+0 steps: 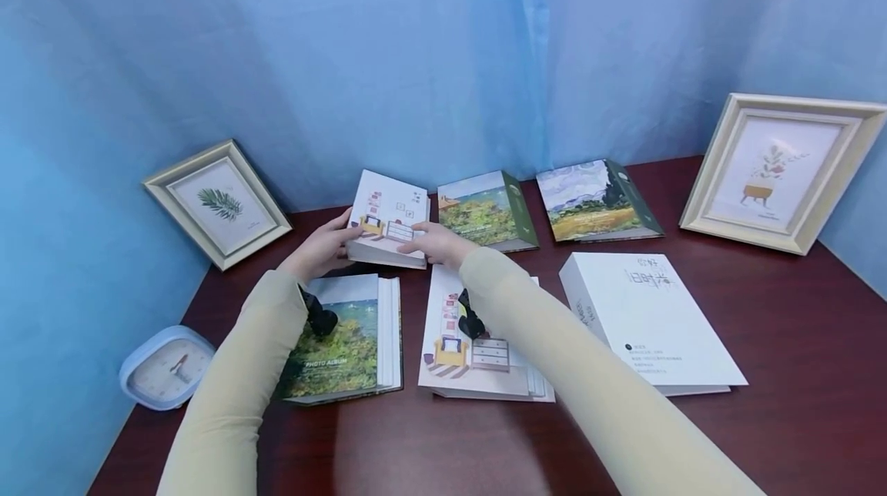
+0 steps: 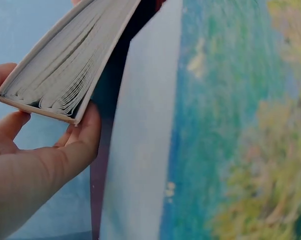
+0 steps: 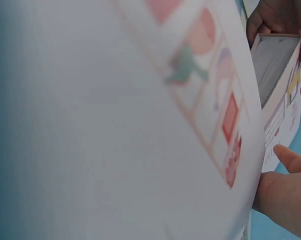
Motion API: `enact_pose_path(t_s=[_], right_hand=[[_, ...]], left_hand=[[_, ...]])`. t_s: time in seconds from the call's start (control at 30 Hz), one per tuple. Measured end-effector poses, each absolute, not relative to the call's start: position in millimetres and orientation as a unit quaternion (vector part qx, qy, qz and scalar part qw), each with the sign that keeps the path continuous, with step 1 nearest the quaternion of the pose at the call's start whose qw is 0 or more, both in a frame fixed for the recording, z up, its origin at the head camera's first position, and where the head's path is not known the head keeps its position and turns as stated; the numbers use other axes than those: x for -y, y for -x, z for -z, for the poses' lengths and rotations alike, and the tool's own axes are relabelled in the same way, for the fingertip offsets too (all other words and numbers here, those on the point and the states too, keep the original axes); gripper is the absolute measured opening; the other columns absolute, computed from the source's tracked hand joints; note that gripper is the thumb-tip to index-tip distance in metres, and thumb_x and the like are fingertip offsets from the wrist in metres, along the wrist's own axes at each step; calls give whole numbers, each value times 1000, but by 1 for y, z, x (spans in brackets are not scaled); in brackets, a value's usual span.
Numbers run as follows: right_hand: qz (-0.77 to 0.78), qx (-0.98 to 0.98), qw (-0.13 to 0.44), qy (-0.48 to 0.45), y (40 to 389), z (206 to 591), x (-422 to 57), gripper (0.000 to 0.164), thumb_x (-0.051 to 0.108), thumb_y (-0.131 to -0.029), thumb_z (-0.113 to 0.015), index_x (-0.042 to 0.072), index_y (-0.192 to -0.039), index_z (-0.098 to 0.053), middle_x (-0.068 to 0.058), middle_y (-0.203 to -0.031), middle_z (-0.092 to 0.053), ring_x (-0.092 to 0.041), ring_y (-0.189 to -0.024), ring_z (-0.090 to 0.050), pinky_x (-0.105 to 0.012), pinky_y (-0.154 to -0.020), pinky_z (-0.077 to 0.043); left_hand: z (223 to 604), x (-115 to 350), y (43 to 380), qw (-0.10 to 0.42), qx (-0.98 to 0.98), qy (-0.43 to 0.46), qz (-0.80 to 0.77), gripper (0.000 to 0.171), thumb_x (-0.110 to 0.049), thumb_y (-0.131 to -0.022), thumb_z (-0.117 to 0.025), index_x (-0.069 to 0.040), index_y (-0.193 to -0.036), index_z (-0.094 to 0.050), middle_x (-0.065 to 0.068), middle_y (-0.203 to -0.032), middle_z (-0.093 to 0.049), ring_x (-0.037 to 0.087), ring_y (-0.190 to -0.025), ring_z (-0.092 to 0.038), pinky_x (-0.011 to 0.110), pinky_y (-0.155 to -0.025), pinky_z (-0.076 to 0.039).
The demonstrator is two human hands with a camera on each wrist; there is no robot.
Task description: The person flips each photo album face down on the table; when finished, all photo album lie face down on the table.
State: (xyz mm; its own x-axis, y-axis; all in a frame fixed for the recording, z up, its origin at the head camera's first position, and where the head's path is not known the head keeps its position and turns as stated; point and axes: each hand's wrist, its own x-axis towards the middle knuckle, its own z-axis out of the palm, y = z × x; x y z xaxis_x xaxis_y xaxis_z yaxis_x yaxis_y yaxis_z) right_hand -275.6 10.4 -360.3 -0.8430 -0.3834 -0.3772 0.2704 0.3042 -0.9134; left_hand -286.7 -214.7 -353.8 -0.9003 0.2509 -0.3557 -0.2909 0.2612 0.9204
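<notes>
In the head view, a small white photo album (image 1: pixel 390 207) with a yellow sofa and a dresser drawn on its cover is at the back left, tilted against the curtain side. My left hand (image 1: pixel 320 249) grips its left side; in the left wrist view that hand (image 2: pixel 45 165) has fingers on both covers, with the page edges (image 2: pixel 65 55) facing the camera. The right hand (image 1: pixel 446 244) holds the album's right side, its fingertips on the front cover. Part of this hand (image 3: pixel 290 195) is hidden behind a larger white album in the right wrist view.
Nearer me lie a "PHOTO ALBUM" with a garden picture (image 1: pixel 339 342), a white furniture-print album (image 1: pixel 443 380) and a large white box-like book (image 1: pixel 658 319). Two painted-cover albums (image 1: pixel 478 207) (image 1: pixel 589 199) stand behind. Frames (image 1: pixel 222 203) (image 1: pixel 769 172) and a blue clock (image 1: pixel 166 367) flank them.
</notes>
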Motion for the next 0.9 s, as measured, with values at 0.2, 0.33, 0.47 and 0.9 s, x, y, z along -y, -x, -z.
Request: enact_pose_path(t_s=[0.2, 0.33, 0.47, 0.9], right_hand=[[579, -768, 271, 37, 279, 360, -10, 66, 22, -93, -61, 15, -150, -29, -10, -155, -25, -30, -141, -29, -45, -113, -30], [576, -774, 260, 40, 280, 361, -10, 61, 23, -94, -60, 16, -148, -33, -10, -153, -29, -30, -140, -31, -46, -112, -31], [567, -784, 249, 43, 281, 361, -10, 57, 24, -94, -59, 18, -146, -37, -8, -153, -29, -30, -139, -33, -47, -111, -31], [548, -802, 230, 54, 285, 360, -10, 61, 32, -95, -58, 22, -149, -32, -8, -154, -27, -31, -138, -33, -51, -107, -36]], left_hand=[[347, 209, 285, 200, -775, 28, -599, 64, -24, -102, -42, -33, -153, -4, 16, -148, -34, 35, -131, -39, 54, -112, -27], [343, 204, 283, 188, -785, 31, -589, 64, -25, -101, -44, -33, -153, -7, 16, -147, -37, 34, -128, -42, 52, -111, -29], [337, 199, 281, 180, -794, 21, -581, 65, -25, -100, -46, -33, -153, -7, 14, -147, -37, 33, -130, -42, 52, -111, -30], [329, 182, 274, 125, -817, -26, -563, 66, -28, -97, -53, -30, -153, -17, 17, -142, -41, 32, -130, -42, 52, -108, -34]])
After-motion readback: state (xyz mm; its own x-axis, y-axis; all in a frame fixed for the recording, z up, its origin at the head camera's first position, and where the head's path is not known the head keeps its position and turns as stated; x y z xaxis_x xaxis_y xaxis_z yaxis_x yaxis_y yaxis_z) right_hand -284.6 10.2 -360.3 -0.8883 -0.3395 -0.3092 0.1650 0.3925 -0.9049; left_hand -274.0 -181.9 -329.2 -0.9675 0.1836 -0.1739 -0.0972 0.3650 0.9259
